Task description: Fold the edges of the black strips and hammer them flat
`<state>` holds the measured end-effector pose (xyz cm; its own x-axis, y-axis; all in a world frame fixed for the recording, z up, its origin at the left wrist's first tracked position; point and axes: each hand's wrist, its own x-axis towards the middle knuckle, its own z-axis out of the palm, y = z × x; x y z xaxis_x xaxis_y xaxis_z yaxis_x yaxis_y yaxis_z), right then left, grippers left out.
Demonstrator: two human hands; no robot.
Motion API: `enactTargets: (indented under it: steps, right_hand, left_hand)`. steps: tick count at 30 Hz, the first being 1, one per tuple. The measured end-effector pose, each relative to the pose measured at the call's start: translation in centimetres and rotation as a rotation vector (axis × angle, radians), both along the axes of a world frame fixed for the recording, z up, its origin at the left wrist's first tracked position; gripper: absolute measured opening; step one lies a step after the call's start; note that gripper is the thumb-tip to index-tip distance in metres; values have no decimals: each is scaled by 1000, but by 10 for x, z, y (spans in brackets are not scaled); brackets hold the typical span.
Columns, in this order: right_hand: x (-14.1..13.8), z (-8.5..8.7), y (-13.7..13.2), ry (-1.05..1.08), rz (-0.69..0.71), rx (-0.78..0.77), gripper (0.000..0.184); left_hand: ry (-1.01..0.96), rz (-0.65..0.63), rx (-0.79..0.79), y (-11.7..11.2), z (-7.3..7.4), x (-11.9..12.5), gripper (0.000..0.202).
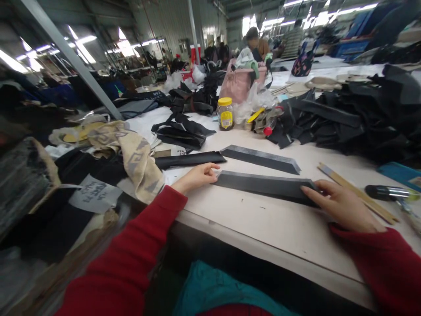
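A long dark fabric strip (263, 182) with a lighter grey upper edge stretches between my two hands, low over the pale tabletop. My left hand (199, 177) pinches its left end between thumb and fingers. At the other end, my right hand (338, 202) grips the strip's right corner, thumb on top and fingers behind. Just beyond lies a second dark strip (261, 159) with slanted ends, flat on the table. A black rolled piece (194, 159) rests behind my left hand.
Black cut pieces (342, 112) are heaped at the back right. A yellow-lidded jar (225, 115) stands mid-table. Wooden rulers (357, 192) and a black-handled tool (388, 192) lie by my right hand. Patterned cloth (131, 153) drapes at left. A person (258, 44) is at the back.
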<state>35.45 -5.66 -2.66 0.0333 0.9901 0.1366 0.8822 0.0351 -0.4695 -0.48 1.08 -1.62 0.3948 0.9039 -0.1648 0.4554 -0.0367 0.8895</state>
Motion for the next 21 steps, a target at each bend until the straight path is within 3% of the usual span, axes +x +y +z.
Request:
enactTargets:
  steps: [3, 8, 13, 21]
  right_hand:
    - [-2, 2, 0, -40, -13, -141, 41]
    - [-6, 8, -2, -94, -11, -158, 39]
    - [-9, 4, -1, -132, -10, -109, 35]
    - [-9, 0, -3, -168, 40, -7, 27]
  left_hand:
    - [26, -13, 20, 2, -2, -1, 48]
    - [54, -15, 40, 1, 0, 0, 47]
    - [117, 1, 117, -3, 0, 4, 45]
    - [233, -18, 303, -6, -14, 3, 43]
